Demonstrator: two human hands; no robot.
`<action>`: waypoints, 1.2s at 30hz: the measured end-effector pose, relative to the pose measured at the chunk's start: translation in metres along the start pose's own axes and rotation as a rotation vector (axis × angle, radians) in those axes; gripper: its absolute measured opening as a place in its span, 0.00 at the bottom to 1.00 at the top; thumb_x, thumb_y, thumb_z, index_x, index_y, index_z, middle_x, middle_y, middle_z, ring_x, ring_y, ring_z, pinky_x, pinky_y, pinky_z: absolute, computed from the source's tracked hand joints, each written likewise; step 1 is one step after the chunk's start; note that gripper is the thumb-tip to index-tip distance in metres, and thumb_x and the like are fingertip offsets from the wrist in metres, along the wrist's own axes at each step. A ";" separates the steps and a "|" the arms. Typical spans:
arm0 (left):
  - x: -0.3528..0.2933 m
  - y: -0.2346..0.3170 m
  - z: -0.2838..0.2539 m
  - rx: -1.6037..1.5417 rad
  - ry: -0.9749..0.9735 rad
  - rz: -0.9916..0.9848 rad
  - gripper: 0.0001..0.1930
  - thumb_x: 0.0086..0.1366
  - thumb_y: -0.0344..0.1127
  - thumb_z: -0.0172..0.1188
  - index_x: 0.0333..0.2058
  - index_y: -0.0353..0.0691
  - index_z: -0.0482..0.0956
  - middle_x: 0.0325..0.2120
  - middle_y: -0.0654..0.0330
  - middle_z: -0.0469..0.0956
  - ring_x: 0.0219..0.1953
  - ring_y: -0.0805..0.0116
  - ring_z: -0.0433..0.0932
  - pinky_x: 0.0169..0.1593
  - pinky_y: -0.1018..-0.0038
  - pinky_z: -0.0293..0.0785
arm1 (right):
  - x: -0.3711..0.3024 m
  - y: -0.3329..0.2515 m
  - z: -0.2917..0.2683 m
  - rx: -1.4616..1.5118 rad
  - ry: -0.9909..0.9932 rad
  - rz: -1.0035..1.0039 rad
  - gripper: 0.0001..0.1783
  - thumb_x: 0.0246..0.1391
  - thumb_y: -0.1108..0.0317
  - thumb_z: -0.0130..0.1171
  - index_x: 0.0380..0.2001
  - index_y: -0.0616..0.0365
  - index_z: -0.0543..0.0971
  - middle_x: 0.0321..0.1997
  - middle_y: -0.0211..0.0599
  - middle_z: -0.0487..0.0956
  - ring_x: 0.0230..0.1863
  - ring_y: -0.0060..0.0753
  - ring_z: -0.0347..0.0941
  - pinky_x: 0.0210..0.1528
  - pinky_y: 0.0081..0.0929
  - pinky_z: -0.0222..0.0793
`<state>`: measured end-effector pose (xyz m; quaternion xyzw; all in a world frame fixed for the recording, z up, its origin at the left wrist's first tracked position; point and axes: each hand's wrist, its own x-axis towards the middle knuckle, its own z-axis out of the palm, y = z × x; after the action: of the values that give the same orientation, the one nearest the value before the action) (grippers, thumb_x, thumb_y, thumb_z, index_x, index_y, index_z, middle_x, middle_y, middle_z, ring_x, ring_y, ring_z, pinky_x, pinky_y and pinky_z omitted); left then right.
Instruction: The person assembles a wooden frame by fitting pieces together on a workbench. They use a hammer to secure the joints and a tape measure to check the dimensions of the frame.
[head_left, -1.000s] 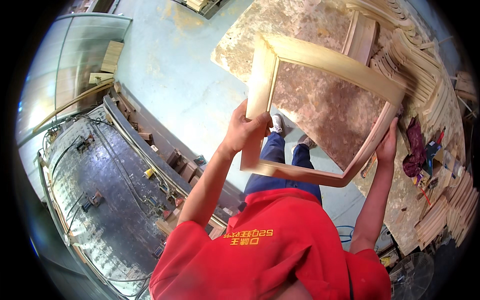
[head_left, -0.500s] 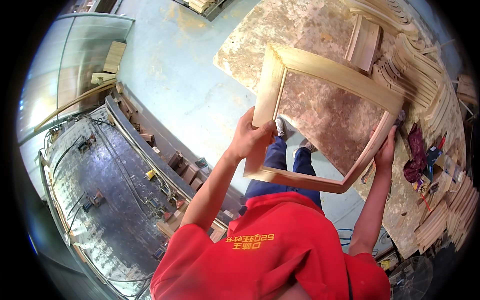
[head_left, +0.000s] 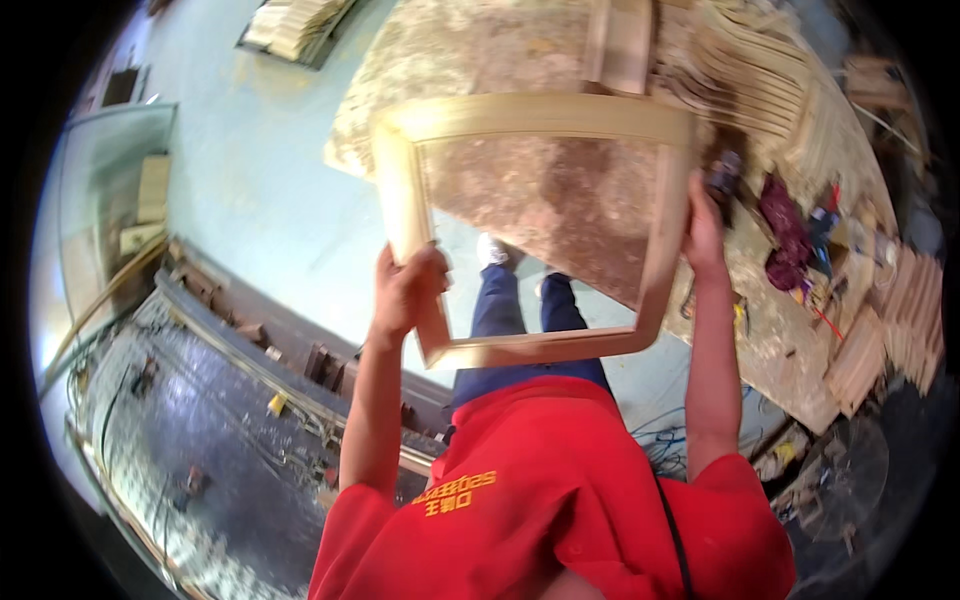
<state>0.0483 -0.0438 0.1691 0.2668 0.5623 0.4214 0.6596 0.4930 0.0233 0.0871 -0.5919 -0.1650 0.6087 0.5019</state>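
I hold a pale wooden frame (head_left: 545,115) up in front of me, roughly level, its middle open. My left hand (head_left: 408,285) is closed round its left side piece, the thumb lying over the inner edge. On the opposite side, my right hand (head_left: 704,225) grips the right side piece from outside, with some fingers hidden behind the wood. Through the opening show the stained board tabletop (head_left: 590,205), my legs and the pale floor. Motion smears the frame and both hands a little.
Stacked curved wood pieces (head_left: 755,75) and a wide moulding (head_left: 620,45) lie on the tabletop. A dark red cloth (head_left: 787,235) sits among tools at right, near stacked wood strips (head_left: 908,305). At left stands a dark-topped machine table (head_left: 230,450) with hoses; a pallet of wood (head_left: 295,25) is beyond.
The frame has turned from a slant to nearly square with me and shifted left in view. Both hands still hold its sides. My view has swung to the right.
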 end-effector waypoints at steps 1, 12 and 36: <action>-0.001 0.003 0.002 0.042 0.080 -0.066 0.19 0.67 0.42 0.59 0.46 0.32 0.71 0.25 0.56 0.77 0.23 0.69 0.77 0.29 0.74 0.75 | -0.006 -0.009 0.010 -0.028 -0.094 0.040 0.23 0.67 0.47 0.56 0.51 0.55 0.79 0.45 0.25 0.81 0.42 0.19 0.77 0.44 0.24 0.75; 0.010 -0.028 -0.046 0.007 0.165 -0.115 0.21 0.61 0.47 0.61 0.42 0.34 0.73 0.27 0.58 0.76 0.26 0.67 0.76 0.32 0.71 0.75 | -0.031 -0.026 0.073 -0.319 -0.076 -0.055 0.32 0.61 0.41 0.62 0.46 0.65 0.78 0.41 0.31 0.78 0.43 0.21 0.70 0.49 0.21 0.67; 0.021 -0.071 -0.068 0.131 0.366 -0.146 0.13 0.60 0.33 0.66 0.37 0.33 0.73 0.23 0.59 0.74 0.24 0.68 0.77 0.30 0.71 0.77 | 0.056 0.014 0.127 -0.647 -0.144 -0.007 0.46 0.53 0.34 0.63 0.51 0.73 0.78 0.50 0.53 0.81 0.53 0.41 0.77 0.55 0.35 0.70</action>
<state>0.0006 -0.0700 0.0844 0.1865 0.7167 0.3767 0.5564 0.3857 0.1118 0.0759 -0.6757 -0.3867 0.5632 0.2768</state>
